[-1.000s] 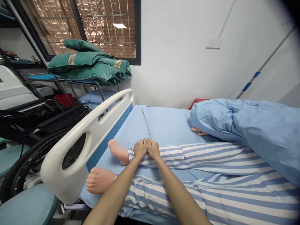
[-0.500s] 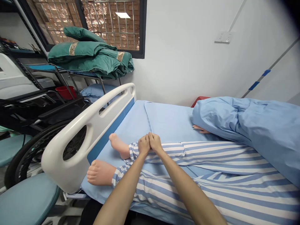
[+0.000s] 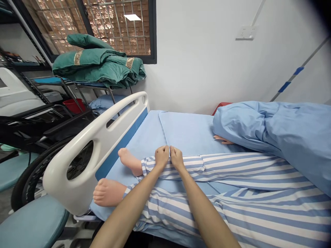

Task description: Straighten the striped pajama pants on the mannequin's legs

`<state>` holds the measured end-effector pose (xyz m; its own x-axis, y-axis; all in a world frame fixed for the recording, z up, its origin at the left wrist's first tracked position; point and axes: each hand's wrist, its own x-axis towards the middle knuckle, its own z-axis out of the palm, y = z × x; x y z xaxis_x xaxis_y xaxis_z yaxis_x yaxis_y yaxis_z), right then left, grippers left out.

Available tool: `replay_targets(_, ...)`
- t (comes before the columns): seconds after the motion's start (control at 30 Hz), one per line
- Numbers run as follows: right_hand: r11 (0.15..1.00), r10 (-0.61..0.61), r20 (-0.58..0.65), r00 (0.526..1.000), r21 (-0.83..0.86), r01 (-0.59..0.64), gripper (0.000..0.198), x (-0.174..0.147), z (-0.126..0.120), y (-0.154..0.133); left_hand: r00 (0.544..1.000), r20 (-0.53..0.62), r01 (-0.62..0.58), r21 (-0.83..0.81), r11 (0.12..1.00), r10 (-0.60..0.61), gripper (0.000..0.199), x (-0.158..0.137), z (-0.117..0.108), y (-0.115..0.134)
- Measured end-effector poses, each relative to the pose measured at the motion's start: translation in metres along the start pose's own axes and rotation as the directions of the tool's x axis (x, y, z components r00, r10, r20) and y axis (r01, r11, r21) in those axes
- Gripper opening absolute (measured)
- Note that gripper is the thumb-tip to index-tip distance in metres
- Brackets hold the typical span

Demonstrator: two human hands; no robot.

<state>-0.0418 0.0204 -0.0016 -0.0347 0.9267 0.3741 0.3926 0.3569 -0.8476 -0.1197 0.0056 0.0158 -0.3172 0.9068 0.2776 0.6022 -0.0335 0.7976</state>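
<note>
My left hand [image 3: 162, 155] is closed into a loose fist over the far lower leg of a lying figure in blue-and-white striped trousers [image 3: 217, 163]. Beside it, my right hand [image 3: 176, 156] is curled the same way, a narrow gap between the two. Nothing shows in either fist; whether they press on the leg is hard to see. The figure's smooth bare feet, the far foot [image 3: 130, 162] and the near foot [image 3: 108, 192], look like a manikin's. A light blue quilt [image 3: 258, 124] covers the upper body, and a hand [image 3: 223, 139] sticks out from under it.
A white footboard [image 3: 62, 175] closes the bed's left end, with a wheelchair wheel [image 3: 19, 189] and a teal stool [image 3: 36, 220] beyond it. Folded green bedding [image 3: 103, 65] lies on a rack under the barred window. A wall [image 3: 196, 62] runs behind the bed.
My hands were pressed together and have parted slightly, the right one shifting a little to the right. Both remain curled over the far lower leg. The view has shifted slightly.
</note>
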Motion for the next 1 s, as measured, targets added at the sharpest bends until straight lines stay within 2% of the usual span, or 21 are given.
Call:
replay_targets(0.1,0.993,0.042,-0.008,0.999,0.114,-0.041,0.039,0.001,-0.003,0.001,0.999,-0.003,-0.044,-0.066,0.997,0.044,0.043,-0.002,0.01,0.012)
replay_targets(0.2,0.989,0.075,-0.046,0.996,0.128,-0.069,0.039,0.0,-0.003,0.002,0.999,-0.023,0.03,0.015,0.999,-0.03,0.043,-0.009,0.019,0.008)
replay_targets(0.33,0.998,0.059,-0.036,0.998,-0.029,-0.06,0.04,0.002,-0.003,-0.007,0.998,-0.026,0.055,0.109,0.993,-0.052,0.043,-0.012,0.025,-0.005)
replay_targets(0.43,0.985,-0.018,0.021,1.0,-0.17,0.022,0.04,0.005,-0.012,-0.015,0.999,-0.007,0.046,0.138,0.989,-0.045,0.044,-0.009,0.025,-0.007)
replay_targets(0.5,0.975,-0.069,0.041,0.997,-0.21,0.076,0.041,0.006,-0.02,-0.015,0.999,-0.005,0.054,0.151,0.987,-0.054,0.046,-0.01,0.025,-0.006)
replay_targets(0.6,0.969,-0.06,0.022,0.998,-0.24,0.064,0.043,0.003,-0.03,-0.005,0.998,-0.031,0.055,0.15,0.987,-0.051,0.05,-0.012,0.027,-0.005)
replay_targets(0.73,0.956,-0.029,0.033,0.999,-0.29,0.037,0.043,-0.005,-0.032,0.009,0.998,-0.056,0.035,0.099,0.994,-0.03,0.047,-0.012,0.027,-0.003)
replay_targets(0.83,0.955,-0.021,0.009,1.0,-0.297,0.023,0.043,-0.006,-0.031,0.012,0.997,-0.065,0.035,0.002,0.999,-0.035,0.046,-0.01,0.027,0.008)
replay_targets(0.93,0.964,-0.005,0.003,1.0,-0.265,0.006,0.043,-0.005,-0.033,0.012,0.997,-0.073,-0.013,-0.11,0.994,0.004,0.046,-0.013,0.032,0.022)
replay_targets(1.0,0.974,-0.009,-0.008,1.0,-0.228,0.007,0.042,-0.005,-0.034,0.013,0.998,-0.064,-0.022,-0.126,0.992,0.014,0.045,-0.017,0.036,0.026)
